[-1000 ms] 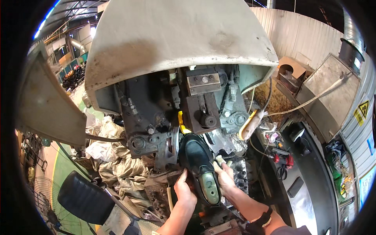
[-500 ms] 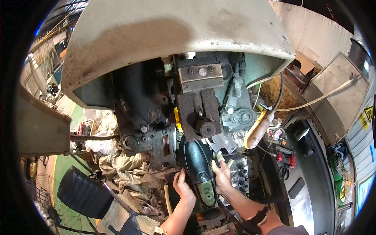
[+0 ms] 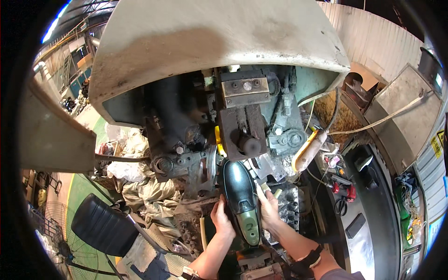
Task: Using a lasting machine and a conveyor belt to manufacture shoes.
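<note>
A glossy black shoe upper (image 3: 239,182) sits on a green shoe last (image 3: 248,226), its toe pointing away from me. The toe lies just below the dark block and round knob (image 3: 250,145) of a machine; whether they touch is hard to make out. Along the shoe's left side, my left hand (image 3: 222,218) is closed with its fingers curled against it. My right hand (image 3: 268,207) grips the opposite side, its thumb along the edge. The fingertips underneath are hidden.
A large off-white hood (image 3: 214,32) overhangs the machine. At right hangs a worn handle-shaped piece (image 3: 309,150) on a cable. Scissors (image 3: 340,206) and a dark flat block (image 3: 355,225) lie on the right-hand bench. A black seat (image 3: 100,226) and piled cloth (image 3: 151,198) are at left.
The whole view has shifted slightly. Against the machine, the shoe and both hands have come a little toward me, and the toe shows more clearly. Both hands keep their hold.
</note>
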Motion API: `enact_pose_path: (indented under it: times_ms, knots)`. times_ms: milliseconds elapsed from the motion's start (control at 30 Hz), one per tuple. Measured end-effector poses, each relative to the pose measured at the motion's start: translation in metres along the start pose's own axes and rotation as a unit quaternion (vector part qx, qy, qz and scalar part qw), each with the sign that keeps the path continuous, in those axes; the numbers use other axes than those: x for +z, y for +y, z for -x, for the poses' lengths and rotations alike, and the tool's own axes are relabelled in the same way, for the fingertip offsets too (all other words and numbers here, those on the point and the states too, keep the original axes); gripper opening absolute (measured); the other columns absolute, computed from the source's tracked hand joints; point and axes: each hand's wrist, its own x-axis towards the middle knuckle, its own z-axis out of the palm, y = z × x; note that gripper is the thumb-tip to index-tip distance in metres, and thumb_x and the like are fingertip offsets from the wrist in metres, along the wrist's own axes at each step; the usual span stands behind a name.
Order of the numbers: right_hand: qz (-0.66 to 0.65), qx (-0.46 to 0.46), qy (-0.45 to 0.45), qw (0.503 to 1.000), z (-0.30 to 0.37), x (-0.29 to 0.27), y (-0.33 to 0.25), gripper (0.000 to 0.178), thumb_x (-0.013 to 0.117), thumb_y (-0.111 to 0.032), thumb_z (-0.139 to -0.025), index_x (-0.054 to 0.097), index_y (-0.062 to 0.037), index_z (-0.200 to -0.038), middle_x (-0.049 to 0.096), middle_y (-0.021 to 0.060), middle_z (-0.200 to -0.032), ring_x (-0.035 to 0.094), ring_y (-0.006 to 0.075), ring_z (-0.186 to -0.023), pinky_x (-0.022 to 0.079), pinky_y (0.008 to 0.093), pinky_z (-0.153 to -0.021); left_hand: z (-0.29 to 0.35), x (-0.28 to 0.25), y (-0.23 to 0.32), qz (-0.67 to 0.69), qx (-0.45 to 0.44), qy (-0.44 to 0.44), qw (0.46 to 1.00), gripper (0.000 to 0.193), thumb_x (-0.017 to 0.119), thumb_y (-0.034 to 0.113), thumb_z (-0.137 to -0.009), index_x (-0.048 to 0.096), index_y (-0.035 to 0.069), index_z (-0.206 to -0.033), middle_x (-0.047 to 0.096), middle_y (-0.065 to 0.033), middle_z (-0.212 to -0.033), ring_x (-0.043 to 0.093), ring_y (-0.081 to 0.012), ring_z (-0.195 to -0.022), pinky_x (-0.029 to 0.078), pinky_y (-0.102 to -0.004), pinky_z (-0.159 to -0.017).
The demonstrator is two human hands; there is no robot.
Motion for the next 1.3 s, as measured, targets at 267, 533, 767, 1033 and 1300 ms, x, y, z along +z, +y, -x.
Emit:
enact_pose_path:
  times_ms: [267,533,767,1033,1300]
  knots:
    - [0.224,-0.047,0.020,0.973,0.030,-0.083,-0.082,0.045,0.066,-0.019,-0.096,0.050,0.0019,-0.133,0.070,0.0164,-0.106,0.072,0.0213,-0.080,0.062,0.0345,-0.072,0.008,-0.129,0.054,-0.128,0.045,0.026,0.990,0.016,0.064,0.016,-0.096,0.062,0.005,-0.108,0.069,-0.0098,-0.096,0.067,-0.0218,-0.085,0.057,-0.0363,-0.083]
    - [0.253,-0.111,0.174,0.945,0.126,-0.208,-0.122,0.042,0.062,-0.018,-0.099,0.050,0.0024,-0.134,0.069,0.0172,-0.111,0.070,0.0224,-0.091,0.059,0.0351,-0.081,0.032,-0.257,0.073,-0.172,0.035,0.175,0.969,0.019,0.064,0.022,-0.096,0.061,0.005,-0.104,0.065,-0.0057,-0.098,0.064,-0.0186,-0.090,0.057,-0.0330,-0.088]
    - [0.250,-0.063,0.271,0.928,0.225,-0.300,-0.093,0.051,0.064,-0.019,-0.097,0.046,0.0053,-0.138,0.068,0.0195,-0.110,0.069,0.0230,-0.088,0.058,0.0355,-0.080,0.039,-0.195,0.078,-0.232,0.122,-0.008,0.965,0.023,0.059,0.022,-0.100,0.062,0.002,-0.112,0.067,-0.0071,-0.100,0.064,-0.0195,-0.094,0.052,-0.0359,-0.093]
    - [0.326,-0.053,0.306,0.893,0.320,-0.421,-0.085,0.034,0.062,-0.013,-0.098,0.051,0.0057,-0.124,0.069,0.0205,-0.110,0.070,0.0231,-0.088,0.058,0.0335,-0.077,0.093,-0.111,0.067,-0.252,0.243,-0.095,0.932,0.031,0.056,0.019,-0.101,0.059,-0.006,-0.119,0.067,-0.0146,-0.104,0.067,-0.0254,-0.095,0.056,-0.0356,-0.089]
    - [0.353,-0.123,0.371,0.850,0.414,-0.548,-0.110,0.044,0.060,-0.009,-0.097,0.047,0.0038,-0.138,0.073,0.0124,-0.088,0.069,0.0151,-0.070,0.056,0.0282,-0.064,0.220,-0.010,-0.034,-0.299,0.416,-0.148,0.846,0.029,0.055,0.017,-0.101,0.061,-0.006,-0.117,0.069,-0.0142,-0.101,0.067,-0.0228,-0.093,0.056,-0.0336,-0.090]
